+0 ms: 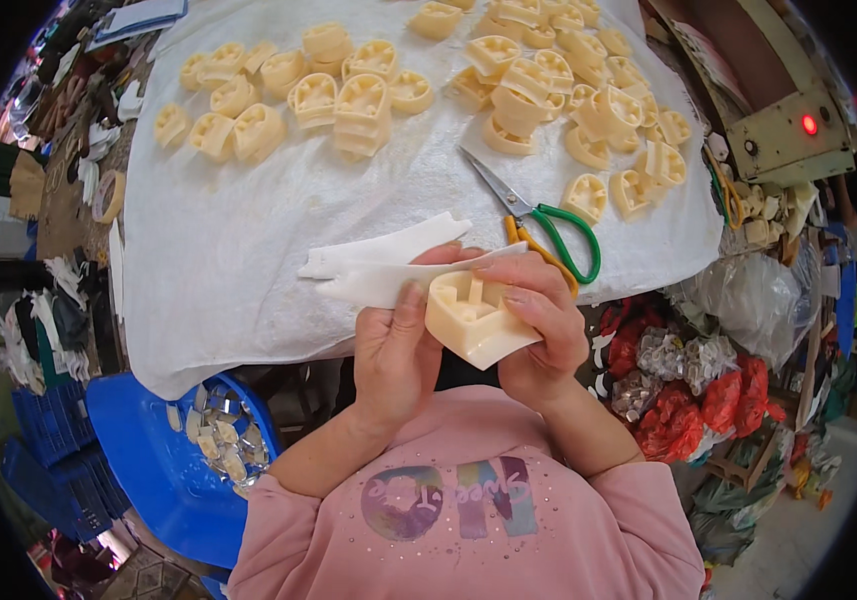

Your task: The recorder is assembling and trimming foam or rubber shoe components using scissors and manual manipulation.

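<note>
In front of my chest, a hollow cream plastic piece shaped like a shoe heel (pixel 488 340) is tilted with its ribbed inside facing up. My right hand (pixel 548 325) is closed around its right side, thumb and fingers pressed on the rim. A white strip (pixel 373 283) runs along the far side of the piece. My left hand (pixel 398 345) pinches this strip, its thumb in front and fingertips behind, close to the piece's left wall. A second white strip (pixel 398 243) lies just beyond. Scissors (pixel 511 198) with one green and one yellow handle rest near my right fingers.
Several similar cream pieces (pixel 363 110) are grouped on the white cloth (pixel 218 220), with a larger pile (pixel 608 110) at the far right. A blue basin (pixel 138 470) holding small parts stands lower left. A control box (pixel 793 135) with a red light sits right; red bags (pixel 678 420) lie below.
</note>
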Demonstrator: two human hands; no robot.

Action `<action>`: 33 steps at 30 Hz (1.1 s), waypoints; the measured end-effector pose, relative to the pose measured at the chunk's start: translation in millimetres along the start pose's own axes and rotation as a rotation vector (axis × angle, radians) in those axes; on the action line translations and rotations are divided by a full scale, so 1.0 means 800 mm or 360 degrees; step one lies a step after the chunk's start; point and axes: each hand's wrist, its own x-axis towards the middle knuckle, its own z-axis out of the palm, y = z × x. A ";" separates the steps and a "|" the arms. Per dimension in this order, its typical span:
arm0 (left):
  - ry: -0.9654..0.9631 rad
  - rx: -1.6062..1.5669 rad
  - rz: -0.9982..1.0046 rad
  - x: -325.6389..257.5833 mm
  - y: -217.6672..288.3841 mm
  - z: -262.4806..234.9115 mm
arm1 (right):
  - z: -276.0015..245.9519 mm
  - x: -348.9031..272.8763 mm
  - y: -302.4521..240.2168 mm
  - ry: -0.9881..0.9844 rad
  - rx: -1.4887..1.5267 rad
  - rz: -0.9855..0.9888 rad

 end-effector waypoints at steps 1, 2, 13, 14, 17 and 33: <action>-0.0059 -0.0057 -0.0021 0.000 0.001 0.001 | 0.005 -0.001 0.006 0.0060 -0.0062 -0.0155; -0.0055 -0.0063 -0.0019 -0.001 0.003 0.001 | 0.008 0.000 0.006 0.0082 -0.0085 -0.0181; -0.0088 -0.0075 -0.0046 -0.005 0.007 -0.001 | 0.008 0.002 0.007 0.0088 -0.0102 -0.0204; -0.0093 -0.0073 -0.0045 -0.005 0.007 0.000 | 0.007 0.002 0.007 0.0079 -0.0094 -0.0195; -0.0097 -0.0051 -0.0017 -0.008 0.008 0.000 | 0.005 0.004 0.005 0.0058 -0.0098 -0.0205; 0.0024 -0.0036 -0.0210 -0.009 0.011 0.006 | 0.000 -0.003 0.006 -0.0006 -0.0236 -0.0151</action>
